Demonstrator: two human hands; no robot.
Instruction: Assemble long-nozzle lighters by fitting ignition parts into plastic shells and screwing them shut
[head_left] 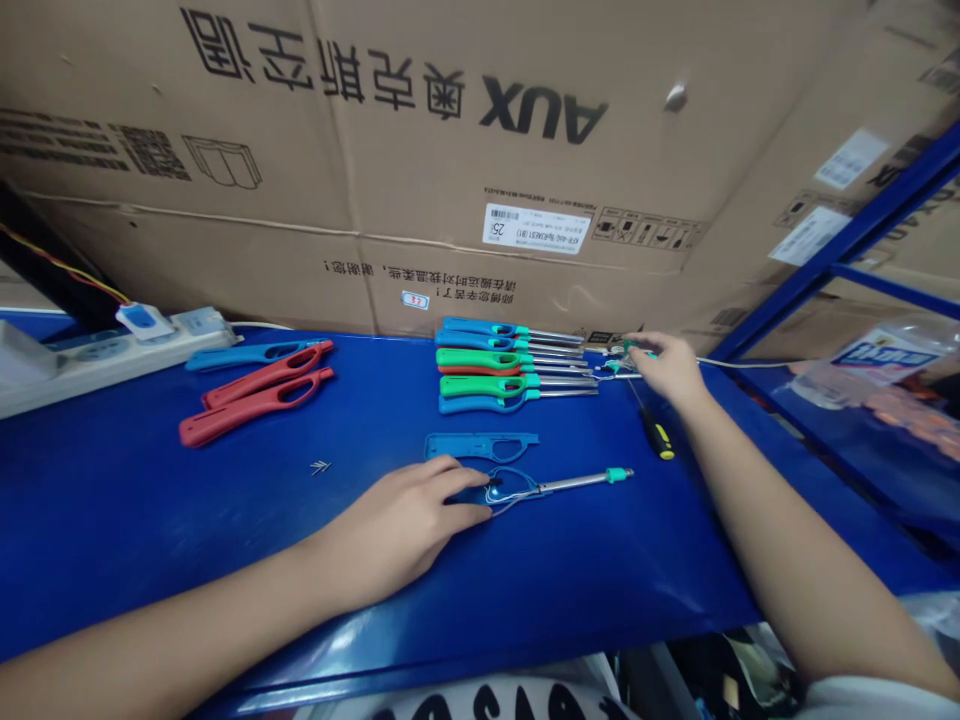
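My left hand (409, 515) rests on the blue table and grips an opened blue gas lighter (517, 487) between thumb and fingers. Thin wires show in its handle, and a metal tube with a green collar points right. Just behind it lies a separate blue handle half (480, 445). My right hand (667, 368) reaches to the back right, its fingers closed among small green and metal parts (619, 366); what they pinch is too small to make out. A screwdriver (658, 435) with a black and yellow handle lies below that hand.
Several assembled lighters (484, 360) in blue, green and red lie stacked at the back. Red and blue handle shells (255, 405) are at left, with small screws (320, 467) nearby. A power strip (112, 350) borders the left; a cardboard wall (420, 200) stands behind.
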